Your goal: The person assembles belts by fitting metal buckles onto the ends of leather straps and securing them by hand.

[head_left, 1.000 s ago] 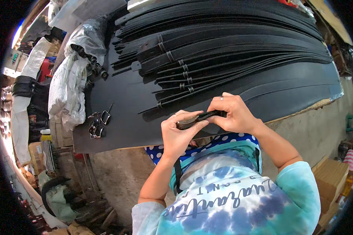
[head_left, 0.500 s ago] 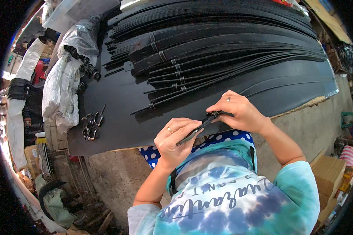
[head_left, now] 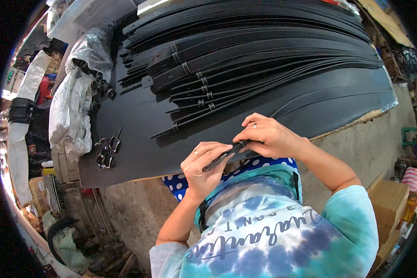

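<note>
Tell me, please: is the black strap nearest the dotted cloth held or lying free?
Held: the left hand and the right hand both grip the black strap.

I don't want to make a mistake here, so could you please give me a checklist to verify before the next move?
1. Left grip on the black strap: ok, it holds one end.
2. Right grip on the same strap: ok, it holds the other end.
3. Strap fully fastened: cannot tell, the right grip covers part of it.
4. Metal buckles away from the hands: ok, they lie at the table's left side.
5. Buckles in a neat row: not ok, they lie jumbled.
</note>
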A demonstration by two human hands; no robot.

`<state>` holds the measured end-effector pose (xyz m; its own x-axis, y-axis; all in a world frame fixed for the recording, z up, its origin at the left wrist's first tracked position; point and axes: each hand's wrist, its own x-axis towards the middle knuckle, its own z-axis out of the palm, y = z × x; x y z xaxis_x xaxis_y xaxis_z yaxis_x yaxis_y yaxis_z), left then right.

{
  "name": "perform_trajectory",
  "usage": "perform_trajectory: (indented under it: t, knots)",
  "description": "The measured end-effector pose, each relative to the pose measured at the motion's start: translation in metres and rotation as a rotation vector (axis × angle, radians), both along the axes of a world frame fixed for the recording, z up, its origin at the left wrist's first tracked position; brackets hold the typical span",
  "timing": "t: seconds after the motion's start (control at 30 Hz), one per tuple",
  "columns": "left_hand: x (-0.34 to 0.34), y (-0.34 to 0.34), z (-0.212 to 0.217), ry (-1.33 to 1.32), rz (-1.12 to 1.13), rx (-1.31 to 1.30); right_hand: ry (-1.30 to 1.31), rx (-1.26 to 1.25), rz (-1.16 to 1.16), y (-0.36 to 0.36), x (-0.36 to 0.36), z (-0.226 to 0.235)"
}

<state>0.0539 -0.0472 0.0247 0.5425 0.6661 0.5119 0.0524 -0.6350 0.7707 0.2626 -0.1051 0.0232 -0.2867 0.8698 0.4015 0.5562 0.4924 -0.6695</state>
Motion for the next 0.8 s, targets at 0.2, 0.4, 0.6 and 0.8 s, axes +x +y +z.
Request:
perform_trajectory:
  t: [0.2, 0.4, 0.6, 0.8]
  knots:
    - [0.006, 0.0, -0.002, 0.016, 0.032, -0.114, -0.018, -0.076, 0.058, 0.006, -0.003, 0.005]
    - [-0.003, 0.023, 0.007, -0.094, 0.164, -0.916, -0.287, -0.117, -0.064, 0.02, 0.018, 0.019]
    - [-0.053, 0.039, -0.014, 0.098, 0.15, -1.12, -0.296, -0.273, -0.292, -0.036, 0.09, -0.012]
    - [-0.053, 0.032, -0.031, 0.119, 0.218, -0.548, -0.309, -0.266, -0.499, -0.066, 0.107, -0.016]
